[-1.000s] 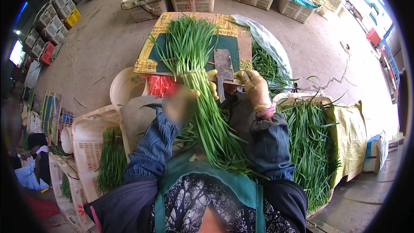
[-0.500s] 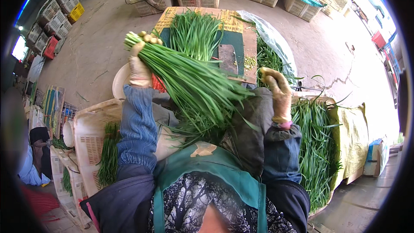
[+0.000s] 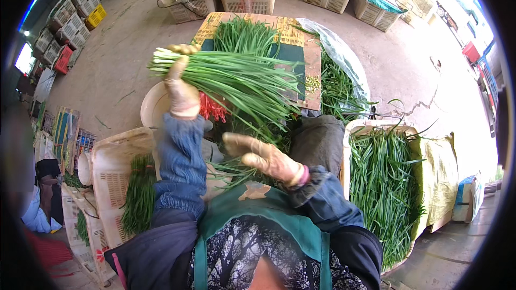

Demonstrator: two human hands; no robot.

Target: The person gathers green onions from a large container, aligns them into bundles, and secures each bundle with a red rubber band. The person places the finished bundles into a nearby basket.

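Note:
My left hand (image 3: 181,88), in a tan glove, grips a thick bunch of long green chives (image 3: 236,83) near its cut ends and holds it raised, lying almost level with the leaf tips pointing right. My right hand (image 3: 262,156), also gloved, hovers open below the bunch's leaf end, close to my chest, holding nothing. Beyond the bunch lies a board (image 3: 301,48) with more chives (image 3: 244,35) on it.
A crate (image 3: 352,129) full of chives (image 3: 384,182) stands at my right, a white crate (image 3: 110,172) with some chives at my left. A white bucket (image 3: 153,110) and red bands (image 3: 212,108) sit near the board. Several crates line the far floor.
My left hand has swung the bunch up and leftward until it lies nearly level. My right hand left the board's right side and came down toward my chest.

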